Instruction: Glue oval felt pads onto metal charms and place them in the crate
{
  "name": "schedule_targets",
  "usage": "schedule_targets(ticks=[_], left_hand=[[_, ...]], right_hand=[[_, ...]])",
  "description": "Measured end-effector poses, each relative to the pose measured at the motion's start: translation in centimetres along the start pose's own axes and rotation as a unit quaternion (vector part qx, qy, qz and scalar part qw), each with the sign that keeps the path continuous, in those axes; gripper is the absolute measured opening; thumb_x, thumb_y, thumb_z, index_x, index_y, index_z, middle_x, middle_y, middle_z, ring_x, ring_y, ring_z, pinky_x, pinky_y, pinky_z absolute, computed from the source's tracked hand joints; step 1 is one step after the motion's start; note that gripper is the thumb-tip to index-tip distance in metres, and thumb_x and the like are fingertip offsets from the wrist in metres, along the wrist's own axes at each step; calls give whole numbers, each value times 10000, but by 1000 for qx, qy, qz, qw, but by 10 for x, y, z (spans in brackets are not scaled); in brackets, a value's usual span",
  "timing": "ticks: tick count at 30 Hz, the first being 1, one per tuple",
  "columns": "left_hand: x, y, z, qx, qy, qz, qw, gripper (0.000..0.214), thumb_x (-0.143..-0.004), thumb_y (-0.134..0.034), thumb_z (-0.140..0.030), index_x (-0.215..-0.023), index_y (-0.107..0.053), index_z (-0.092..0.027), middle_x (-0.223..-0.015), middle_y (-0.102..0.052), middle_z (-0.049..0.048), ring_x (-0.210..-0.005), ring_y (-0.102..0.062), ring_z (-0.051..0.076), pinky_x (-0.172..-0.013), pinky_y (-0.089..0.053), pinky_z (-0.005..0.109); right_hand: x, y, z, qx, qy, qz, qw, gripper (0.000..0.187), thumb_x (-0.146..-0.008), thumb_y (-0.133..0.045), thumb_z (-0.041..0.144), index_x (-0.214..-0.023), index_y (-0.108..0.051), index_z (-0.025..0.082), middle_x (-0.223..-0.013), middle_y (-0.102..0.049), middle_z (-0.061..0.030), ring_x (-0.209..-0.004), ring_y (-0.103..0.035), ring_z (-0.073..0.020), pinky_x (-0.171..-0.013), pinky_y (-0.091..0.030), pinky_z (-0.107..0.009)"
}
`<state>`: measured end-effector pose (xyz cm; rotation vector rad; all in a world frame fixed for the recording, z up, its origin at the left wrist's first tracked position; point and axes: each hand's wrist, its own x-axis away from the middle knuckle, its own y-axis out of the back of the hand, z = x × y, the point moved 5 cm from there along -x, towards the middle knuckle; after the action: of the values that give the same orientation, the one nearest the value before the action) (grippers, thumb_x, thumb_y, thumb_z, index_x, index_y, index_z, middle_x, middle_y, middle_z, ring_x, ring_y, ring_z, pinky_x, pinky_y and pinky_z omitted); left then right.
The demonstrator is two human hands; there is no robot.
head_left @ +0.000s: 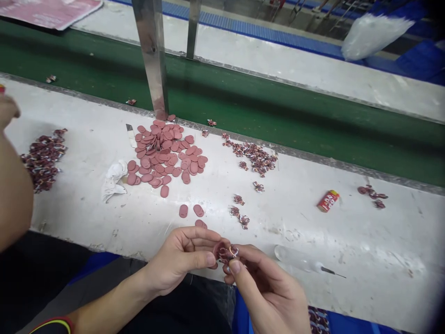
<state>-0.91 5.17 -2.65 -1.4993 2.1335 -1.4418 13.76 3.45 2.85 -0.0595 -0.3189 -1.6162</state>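
Observation:
Near the table's front edge, my left hand [184,260] pinches a dark red rounded piece between thumb and fingers. My right hand [267,287] meets it from the right, its thumb and fingers closed on a small dark red part with thin pale and orange wires [231,253]. The two pieces touch or overlap; the fingers partly hide how they join. Just beyond the hands lie a few loose pink oval discs [183,211] with tiny holes. Several small wired parts [244,221] rest a little farther right.
A heap of pink discs [170,160] and a pile of wired parts [259,157] lie behind. On the right are a red battery [327,201] and a needle-tipped syringe [299,259]. White crumpled tissue [114,181], a metal post [153,60] and another person's arm [14,185] stand leftward.

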Motion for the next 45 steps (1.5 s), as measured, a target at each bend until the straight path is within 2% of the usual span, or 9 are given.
schedule_targets(ticks=[2,5,8,15,18,24,30,41,45], left_hand=[[1,-1,0,-1,-3,-1,1000,257,-729,-896,-198,-970,-806,-203,-1029,-826,59,-906,-752,159,-848,-577,268],[1,-2,0,0,-11,2,1000,160,-737,-880,-163,-867,-790,-189,-1002,-827,57,-881,-753,156,-852,-567,275],[2,-3,0,-19,-18,-1,1000,93,-748,-865,-159,-780,-778,-174,-1044,-821,81,-942,-752,190,-905,-551,316],[1,-3,-2,-42,-41,-31,998,86,-742,-873,-213,-723,-796,-179,-1025,-827,99,-994,-755,280,-992,-518,448],[1,-4,-1,-46,-41,-45,997,79,-746,-871,-219,-729,-803,-183,-1012,-829,95,-1013,-749,279,-1010,-513,452],[3,-9,1,-34,-37,-43,998,109,-758,-868,-254,-723,-801,-175,-990,-827,101,-1049,-738,304,-1041,-494,477],[5,-9,2,-31,-53,-59,996,89,-765,-868,-265,-738,-816,-198,-1001,-831,82,-1076,-733,286,-1061,-492,458],[7,-10,-1,-28,-69,-54,996,78,-784,-857,-245,-743,-805,-204,-1005,-829,65,-1090,-731,277,-1035,-507,433],[6,-9,1,-35,-79,-64,994,86,-794,-844,-234,-743,-790,-191,-994,-826,70,-1061,-737,270,-988,-536,412]], right_hand=[[-1,0,1,13,9,-1,1000,116,-884,-745,315,-983,-798,285,-933,-778,-43,-613,-660,-117,-623,-618,-227],[0,0,2,28,12,-7,1000,122,-889,-736,331,-980,-798,280,-933,-780,-50,-594,-658,-126,-578,-613,-234],[2,1,4,50,24,-3,998,140,-894,-732,331,-1006,-796,277,-971,-780,-56,-593,-662,-126,-601,-623,-254],[1,4,4,47,28,8,998,150,-895,-739,315,-1030,-795,280,-1036,-778,-66,-781,-734,-182,-674,-641,-273],[0,6,5,48,35,12,998,125,-902,-731,307,-1007,-793,276,-1034,-778,-60,-765,-732,-168,-706,-642,-275],[2,7,12,79,58,8,995,121,-895,-741,297,-1003,-792,276,-1018,-771,-71,-900,-747,-223,-750,-649,-306],[5,1,10,41,59,-34,997,96,-890,-741,300,-971,-787,273,-905,-740,-52,-727,-695,-173,-693,-649,-308],[6,-3,2,-23,43,-47,998,113,-890,-750,266,-984,-795,309,-953,-754,-32,-841,-719,-161,-761,-638,-258],[4,-6,-1,-36,39,-51,997,86,-888,-753,288,-959,-801,279,-917,-756,-43,-749,-710,-158,-718,-653,-285]])
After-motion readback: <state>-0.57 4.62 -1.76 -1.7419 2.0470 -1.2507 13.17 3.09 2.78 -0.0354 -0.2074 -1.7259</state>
